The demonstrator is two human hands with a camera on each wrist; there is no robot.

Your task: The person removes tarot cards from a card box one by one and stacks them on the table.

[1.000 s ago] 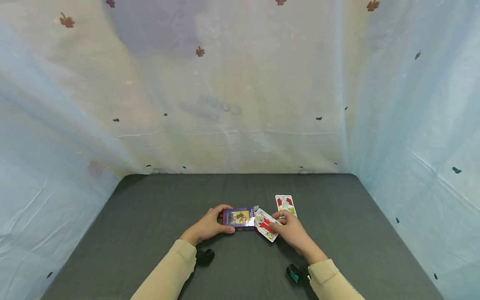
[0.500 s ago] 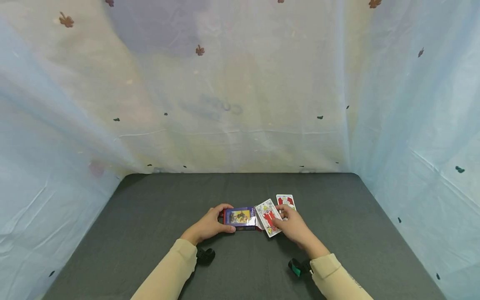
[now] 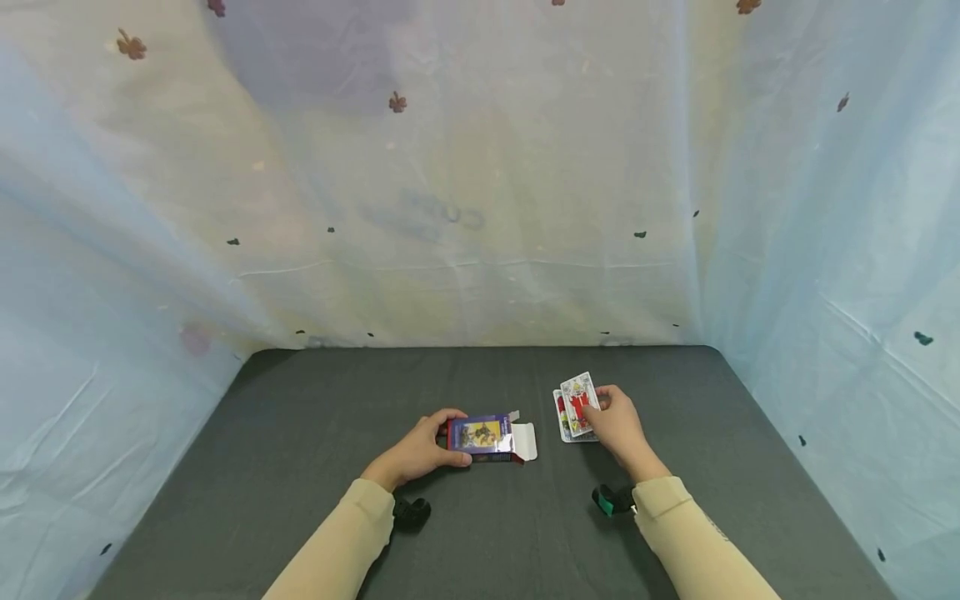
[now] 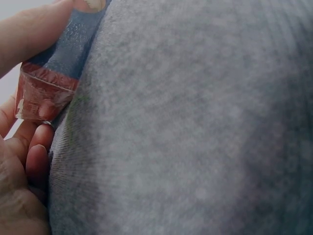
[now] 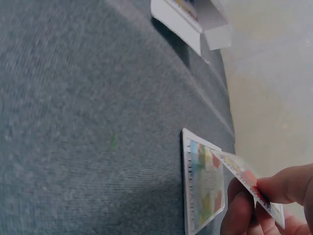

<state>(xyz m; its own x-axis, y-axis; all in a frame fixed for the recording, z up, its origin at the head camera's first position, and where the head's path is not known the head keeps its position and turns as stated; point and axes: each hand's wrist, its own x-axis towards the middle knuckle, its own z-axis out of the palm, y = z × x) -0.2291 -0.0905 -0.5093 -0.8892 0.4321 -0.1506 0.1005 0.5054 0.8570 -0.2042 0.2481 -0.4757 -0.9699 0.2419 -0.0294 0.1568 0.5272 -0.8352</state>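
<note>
My left hand grips the closed end of a blue card box that lies flat, picture side up. The box's white flap is folded out toward the right; in the left wrist view, fingers and thumb hold the box's red-and-blue end. Between thumb and fingers, my right hand pinches a playing card with a red figure. That card is tilted above other playing cards lying on the table, partly covering them in the head view. How many lie there I cannot tell.
A dark grey cloth-covered table carries everything. Pale patterned curtains hang behind it and at both sides. A black wrist strap sits at the left wrist, another strap at the right.
My right hand has carried the card away from the box's open end, up and right, over the cards on the table. The white flap now shows. The left hand and box stay put.
</note>
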